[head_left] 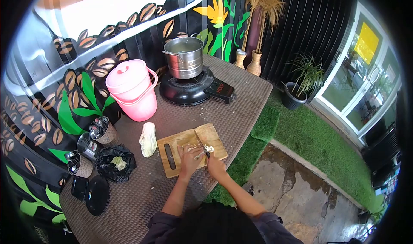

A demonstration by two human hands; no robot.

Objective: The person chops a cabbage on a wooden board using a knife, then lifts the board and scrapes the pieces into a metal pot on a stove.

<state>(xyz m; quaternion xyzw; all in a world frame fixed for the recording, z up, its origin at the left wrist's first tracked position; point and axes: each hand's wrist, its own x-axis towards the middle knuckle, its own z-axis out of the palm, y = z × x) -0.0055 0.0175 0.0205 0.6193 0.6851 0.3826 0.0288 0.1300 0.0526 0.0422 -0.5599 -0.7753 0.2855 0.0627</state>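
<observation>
Brown table (137,201), cutting board (215,135) on top. Right hand (215,165) wraps tightly around knife (198,139); left hand (190,156) palm-down beside blade, can't tell its grip.

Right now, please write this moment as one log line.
Left hand: over rectangular wooden cutting board | right hand: holding thin-bladed knife | white chopped pieces: on board, beside knife

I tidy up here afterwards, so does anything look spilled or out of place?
Yes: dark patches on the concrete look wet, perhaps a spill. A few pale scraps also lie loose on the table, off the board.
</observation>
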